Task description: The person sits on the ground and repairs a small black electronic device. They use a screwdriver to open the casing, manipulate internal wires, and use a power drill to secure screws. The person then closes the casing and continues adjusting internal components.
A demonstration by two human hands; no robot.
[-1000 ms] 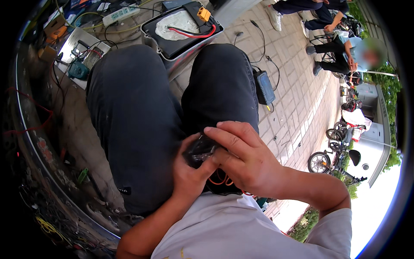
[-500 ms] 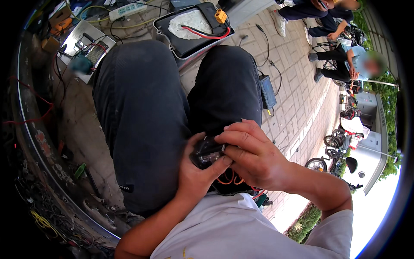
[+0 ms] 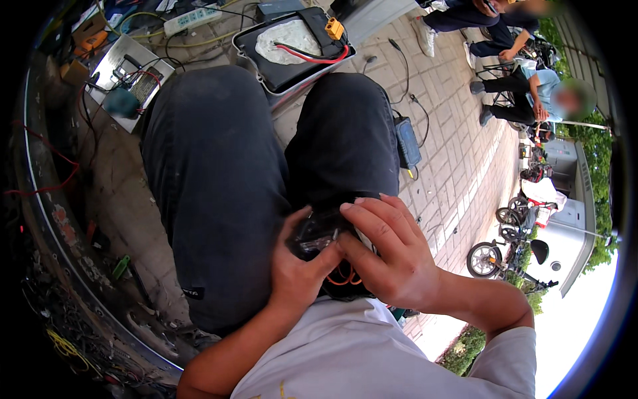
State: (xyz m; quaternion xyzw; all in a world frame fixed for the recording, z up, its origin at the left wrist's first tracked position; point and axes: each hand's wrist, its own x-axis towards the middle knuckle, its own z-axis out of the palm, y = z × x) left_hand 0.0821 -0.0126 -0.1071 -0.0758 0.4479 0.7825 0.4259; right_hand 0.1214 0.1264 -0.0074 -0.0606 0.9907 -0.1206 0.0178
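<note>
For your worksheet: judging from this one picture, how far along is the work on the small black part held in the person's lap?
Done: the battery case on the paving lies open, red and black leads showing. In hand: the left hand and right hand both grip a small black part with orange wires beneath. Left: the case is not closed; the black charger lies unused beside the knee.

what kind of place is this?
Probably an outdoor street-side repair spot for electric bikes. The ground is brick paving, parked scooters stand by the kerb, and an opened battery case with red and black wires lies beside a power strip.
</note>
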